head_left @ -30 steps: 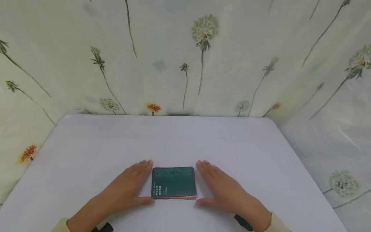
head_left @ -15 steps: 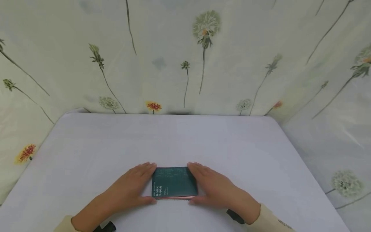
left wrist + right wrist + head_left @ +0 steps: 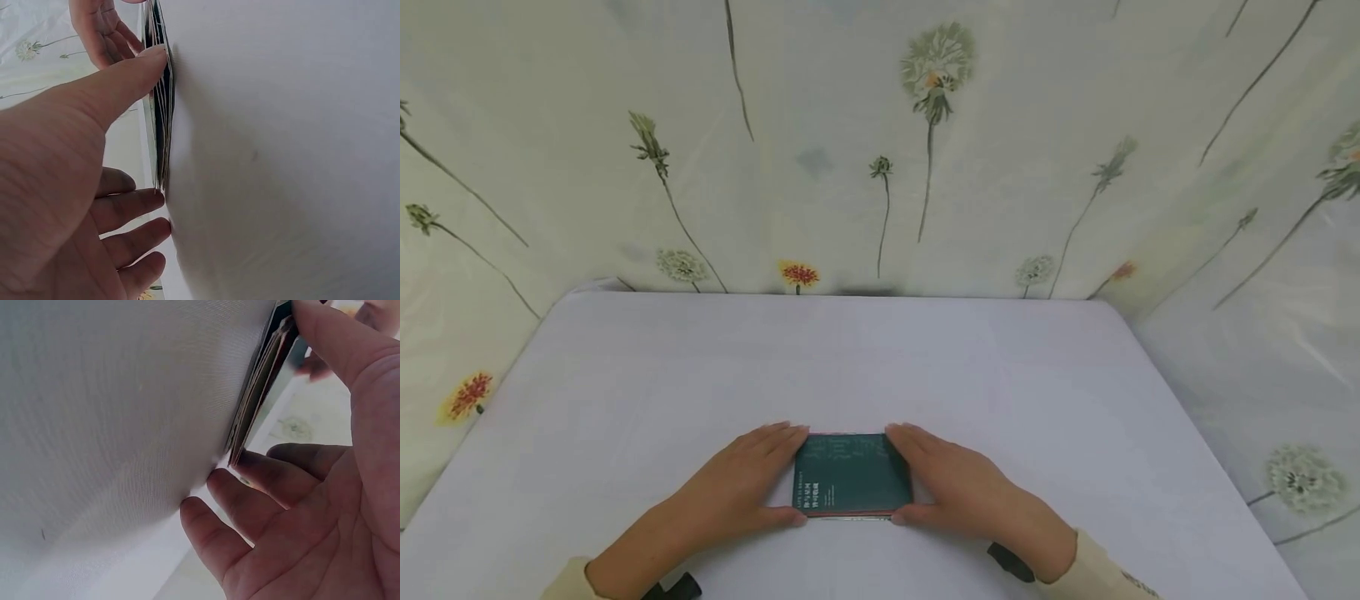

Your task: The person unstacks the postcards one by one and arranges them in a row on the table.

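Note:
A small stack of cards (image 3: 853,473) with a dark green top card lies flat on the white table, white print along its left side. My left hand (image 3: 741,479) holds its left end, fingertips at the far corner and thumb at the near edge. Mirroring that, my right hand (image 3: 955,483) holds the right end, its index finger over the far corner. Seen edge-on in the left wrist view, the stack (image 3: 164,119) shows several thin layers with small gaps; the left thumb presses its edge. In the right wrist view, fingertips meet the far end of the stack (image 3: 259,387).
The white tabletop (image 3: 850,358) stretches out behind and beside the hands. A flower-printed curtain (image 3: 820,125) hangs along the back and both sides. Black straps or devices (image 3: 1009,562) sit under the wrists.
The right hand has moved left from beside the stack onto its right end, and the left hand has closed in slightly. The stack's edges look more even, with less pink showing at the right.

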Demonstrator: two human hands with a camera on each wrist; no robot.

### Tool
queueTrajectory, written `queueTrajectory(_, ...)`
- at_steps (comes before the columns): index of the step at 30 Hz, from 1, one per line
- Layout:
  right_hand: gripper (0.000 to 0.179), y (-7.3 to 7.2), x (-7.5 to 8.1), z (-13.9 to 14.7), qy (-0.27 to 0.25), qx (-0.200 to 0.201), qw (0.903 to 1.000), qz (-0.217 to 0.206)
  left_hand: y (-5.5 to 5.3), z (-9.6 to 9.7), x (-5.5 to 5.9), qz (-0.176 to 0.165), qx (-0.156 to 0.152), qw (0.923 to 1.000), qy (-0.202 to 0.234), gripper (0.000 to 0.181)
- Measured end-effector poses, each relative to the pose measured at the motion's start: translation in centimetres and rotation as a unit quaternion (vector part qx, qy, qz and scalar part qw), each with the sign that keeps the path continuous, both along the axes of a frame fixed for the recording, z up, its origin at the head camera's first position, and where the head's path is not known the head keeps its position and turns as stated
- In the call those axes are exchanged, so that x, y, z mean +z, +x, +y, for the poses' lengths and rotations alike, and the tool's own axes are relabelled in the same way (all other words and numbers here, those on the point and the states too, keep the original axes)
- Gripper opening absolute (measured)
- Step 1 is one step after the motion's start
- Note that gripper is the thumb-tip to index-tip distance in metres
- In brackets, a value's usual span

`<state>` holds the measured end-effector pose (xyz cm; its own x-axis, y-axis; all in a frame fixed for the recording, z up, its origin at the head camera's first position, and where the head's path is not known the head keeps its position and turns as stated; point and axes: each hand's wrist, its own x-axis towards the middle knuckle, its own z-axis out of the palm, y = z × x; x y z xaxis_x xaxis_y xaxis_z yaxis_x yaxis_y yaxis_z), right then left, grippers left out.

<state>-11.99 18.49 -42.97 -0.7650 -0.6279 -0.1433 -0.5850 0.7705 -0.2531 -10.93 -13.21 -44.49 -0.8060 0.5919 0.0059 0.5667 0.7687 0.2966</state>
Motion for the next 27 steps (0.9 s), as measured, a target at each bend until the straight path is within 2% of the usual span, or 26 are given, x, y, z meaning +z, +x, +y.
queueTrajectory(10, 0.098, -0.1, 0.4, 0.2, -0.008, 0.006, 0.9999, 0.006, -0.2, -0.1, 0.3, 0.003, -0.005, 1.0000, 0.007, 0.101)
queueTrajectory(17, 0.096, -0.6, 1.0, -0.1, -0.010, 0.021, 0.9996, 0.018, -0.4, -0.2, 1.1, 0.009, 0.012, 0.9999, 0.005, 0.099)
queueTrajectory(22, 0.096, -0.8, 1.2, 0.0, -0.011, 0.008, 0.9999, 0.010, -0.4, -0.1, 1.5, -0.004, 0.014, 0.9994, 0.030, 0.096)
queueTrajectory(27, 0.095, -1.1, 1.3, 0.0, -0.008, 0.006, 0.9999, 0.008, -0.7, 0.1, 1.3, -0.019, 0.014, 0.9993, 0.028, 0.093)
